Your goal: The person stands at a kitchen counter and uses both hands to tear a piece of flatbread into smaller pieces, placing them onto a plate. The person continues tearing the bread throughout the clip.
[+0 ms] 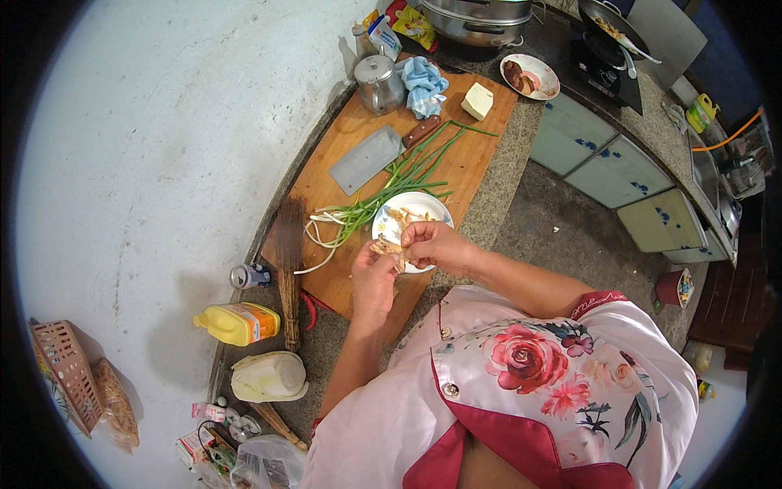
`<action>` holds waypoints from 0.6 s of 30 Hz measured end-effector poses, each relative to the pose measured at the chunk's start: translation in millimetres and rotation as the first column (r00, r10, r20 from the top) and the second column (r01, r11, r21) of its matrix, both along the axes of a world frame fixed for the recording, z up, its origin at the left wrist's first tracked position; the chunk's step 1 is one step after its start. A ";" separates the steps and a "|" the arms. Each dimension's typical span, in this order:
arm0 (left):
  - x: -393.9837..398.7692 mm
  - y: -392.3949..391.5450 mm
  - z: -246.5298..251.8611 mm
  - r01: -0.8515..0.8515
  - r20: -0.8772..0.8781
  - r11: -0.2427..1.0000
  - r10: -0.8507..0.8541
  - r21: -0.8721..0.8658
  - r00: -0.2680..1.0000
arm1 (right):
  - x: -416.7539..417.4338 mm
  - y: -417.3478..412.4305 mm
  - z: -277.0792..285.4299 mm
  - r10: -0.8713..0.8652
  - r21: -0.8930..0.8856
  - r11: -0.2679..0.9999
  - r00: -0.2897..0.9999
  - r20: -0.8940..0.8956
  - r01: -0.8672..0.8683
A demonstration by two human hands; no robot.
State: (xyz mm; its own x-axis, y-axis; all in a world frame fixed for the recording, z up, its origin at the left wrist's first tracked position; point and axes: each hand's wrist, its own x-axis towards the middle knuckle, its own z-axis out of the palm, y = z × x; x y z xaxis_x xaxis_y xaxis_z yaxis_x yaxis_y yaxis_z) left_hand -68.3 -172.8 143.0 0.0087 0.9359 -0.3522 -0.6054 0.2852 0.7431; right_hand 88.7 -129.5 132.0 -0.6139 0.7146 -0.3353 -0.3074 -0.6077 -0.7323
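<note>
My left hand [374, 282] and my right hand [437, 247] meet over the near part of a white plate [441, 213], both pinching a pale brown piece of food [388, 247], perhaps cooked meat. Torn bits of similar food [403, 215] lie on the plate. Beside the plate, green onions [400, 189] spread across a wooden cutting board [482, 147]. A cleaver [369, 159] with a wooden handle rests flat beyond them. Farther back on the board are a block of tofu [477, 101], a crumpled blue cloth [421, 82] and a metal kettle [377, 82].
A straw brush [289, 269], a can [247, 276], a yellow jug [241, 323] and a cabbage [269, 376] stand or lie along the wall at left. A bowl of dark food pieces [530, 76], a steamer [476, 21] and a wok [614, 36] are at the back.
</note>
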 end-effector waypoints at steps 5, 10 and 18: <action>-9.6 0.1 -8.8 0.080 0.141 0.996 -0.076 -0.025 0.987 | 5.9 4.8 1.3 0.029 -0.251 0.964 0.976 -0.218 -0.085; -14.9 3.3 -1.4 0.083 0.154 0.995 -0.075 -0.050 0.985 | 13.3 8.2 -5.5 -0.054 -0.288 0.957 0.944 -0.326 -0.044; -17.7 6.1 -3.1 0.123 0.236 0.985 -0.091 -0.122 0.967 | 16.3 13.3 -7.0 -0.122 -0.267 0.963 0.936 -0.331 0.031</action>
